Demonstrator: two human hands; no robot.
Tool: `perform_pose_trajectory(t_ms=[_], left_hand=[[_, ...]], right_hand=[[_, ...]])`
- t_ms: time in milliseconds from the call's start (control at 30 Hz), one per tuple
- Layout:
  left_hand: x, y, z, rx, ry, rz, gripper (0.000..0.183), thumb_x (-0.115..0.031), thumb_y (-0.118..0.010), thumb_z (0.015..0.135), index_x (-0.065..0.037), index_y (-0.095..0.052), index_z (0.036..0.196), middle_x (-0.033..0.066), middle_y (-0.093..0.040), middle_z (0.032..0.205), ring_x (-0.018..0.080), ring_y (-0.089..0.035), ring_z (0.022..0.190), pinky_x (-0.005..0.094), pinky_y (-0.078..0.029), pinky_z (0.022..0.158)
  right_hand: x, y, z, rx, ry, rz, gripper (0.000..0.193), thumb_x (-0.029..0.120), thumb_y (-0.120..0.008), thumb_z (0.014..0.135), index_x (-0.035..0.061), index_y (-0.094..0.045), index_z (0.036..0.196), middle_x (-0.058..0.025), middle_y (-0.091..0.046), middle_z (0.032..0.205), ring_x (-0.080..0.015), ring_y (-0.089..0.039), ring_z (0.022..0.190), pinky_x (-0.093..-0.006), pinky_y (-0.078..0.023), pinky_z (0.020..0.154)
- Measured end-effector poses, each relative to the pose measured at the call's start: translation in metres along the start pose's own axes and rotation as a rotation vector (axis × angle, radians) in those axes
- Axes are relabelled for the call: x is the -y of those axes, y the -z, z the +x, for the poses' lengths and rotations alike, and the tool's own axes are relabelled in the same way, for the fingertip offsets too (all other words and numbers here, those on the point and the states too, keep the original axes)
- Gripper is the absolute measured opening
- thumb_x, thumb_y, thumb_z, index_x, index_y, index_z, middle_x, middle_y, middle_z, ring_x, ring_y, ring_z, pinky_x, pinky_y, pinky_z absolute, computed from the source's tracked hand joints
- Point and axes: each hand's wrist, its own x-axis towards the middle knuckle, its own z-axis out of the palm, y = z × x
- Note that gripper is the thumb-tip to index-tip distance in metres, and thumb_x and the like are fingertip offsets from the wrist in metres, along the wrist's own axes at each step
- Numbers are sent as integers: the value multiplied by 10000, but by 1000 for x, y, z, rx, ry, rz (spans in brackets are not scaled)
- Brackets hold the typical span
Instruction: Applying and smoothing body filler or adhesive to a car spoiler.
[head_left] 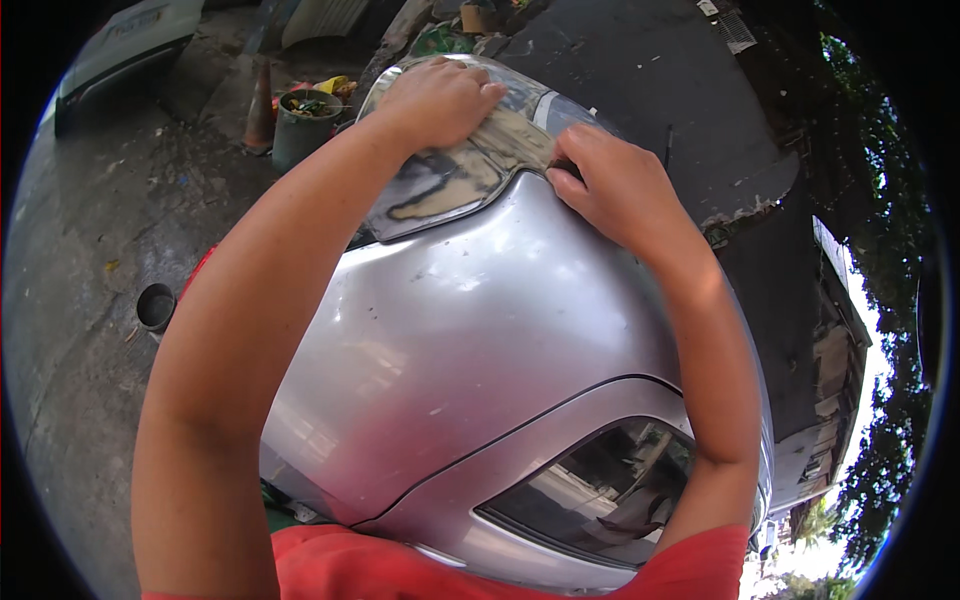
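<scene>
A silver car (480, 320) fills the middle of the view, its glossy side panel nearest me. At its far end lies a panel with dull, sanded-looking patches (440, 185) in beige and dark grey. My left hand (440, 100) rests on that patchy panel, palm down with the fingers laid out. Near the panel's right edge, my right hand (615, 180) is closed, thumb against curled fingers. Something small and dark shows between them, too hidden to name.
A dark side window (600, 490) is close to my body. Left of the car stand a worn cone (259, 105), a filled bucket (305, 130) and a small black pot (155, 306). Another vehicle (130, 45) is at the far left. A dark grey surface (620, 80) lies beyond the car.
</scene>
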Motion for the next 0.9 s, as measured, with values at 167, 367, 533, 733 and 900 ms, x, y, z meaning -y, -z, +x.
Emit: perform_pose_trajectory(t_ms=[167, 367, 533, 733, 900], left_hand=[[-10, 5, 2, 27, 49, -27, 347, -230, -439, 1011, -131, -611, 1295, 105, -607, 1321, 309, -526, 1290, 410, -408, 1102], [-5, 3, -1, -6, 30, -29, 346, -245, -440, 1014, -141, -628, 1285, 100, -631, 1282, 313, -556, 1253, 423, -433, 1072], [-1, 7, -6, -32, 14, 1, 362, -295, -405, 1036, -84, -679, 1143, 131, -680, 1174, 336, -623, 1150, 454, -482, 987], [-34, 20, 7, -39, 205, -248, 510, -413, -438, 973, -14, -744, 1061, 199, -699, 1137, 331, -597, 1181, 430, -413, 1055], [-36, -6, 17, -39, 278, -258, 520, -431, -452, 955, -16, -759, 1014, 188, -689, 1126, 312, -565, 1175, 418, -381, 1065]], right_hand=[[-6, 6, -2, 45, 3, 2, 118, 171, -616, 853, 68, -636, 907, -95, -669, 921, -330, -655, 842, -435, -515, 720], [-2, 7, 6, 124, -13, 31, 140, 152, -655, 862, 46, -600, 936, -118, -638, 920, -346, -624, 848, -422, -496, 747], [13, 3, 20, 95, 36, 82, 114, 132, -629, 857, 37, -591, 906, -134, -638, 903, -366, -635, 841, -439, -504, 735], [-22, -3, -3, 61, -50, 183, 175, -17, -630, 829, -25, -472, 905, -171, -520, 864, -374, -563, 807, -409, -458, 711], [-47, -45, 1, -164, 99, 239, 202, -59, -612, 825, -22, -525, 1004, -145, -551, 908, -330, -567, 821, -369, -468, 781]])
